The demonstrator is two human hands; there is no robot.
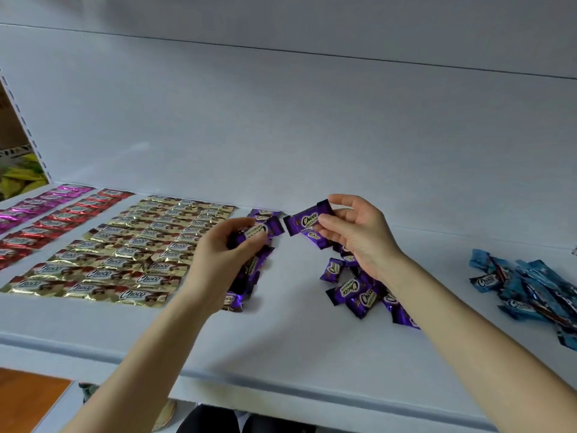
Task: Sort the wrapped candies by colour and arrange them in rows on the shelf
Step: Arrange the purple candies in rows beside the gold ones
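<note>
Two bare forearms reach in from below, over the front lip of the pale shelf [312,354]. At the end of one, the right hand [356,235] pinches a purple candy [307,220] between thumb and curled fingers, so the wrapper sticks out to the left of the fingertips. Its label reads "Choco" in white script, and the smaller print under it is too fine to read. Just below those fingers shows another purple wrapper [313,237]; I cannot tell whether it is held. The left hand [228,245] has its fingers curled round a second purple candy [259,231], whose crimped end pokes out to the right of the fingertips, close to the first candy's end but not touching it. Its label is blurred. Under the left palm and fingers a purple row [249,270] runs from the back wall towards the shelf's front. Beneath the right wrist lies a loose purple heap [356,292], several pieces showing "Choco". Left of the left fingers, gold candies [125,254] lie flat in three neat rows, each marked "Choco". Further left come a row of red candies [46,226] and a row of pink candies [34,204], their print too small to make out. Well to the right of the right hand, blue candies [527,285] sit in a jumbled pile, one showing "Choco". Far left, beyond the shelf's slotted upright, lie yellow-green packets [18,179].
</note>
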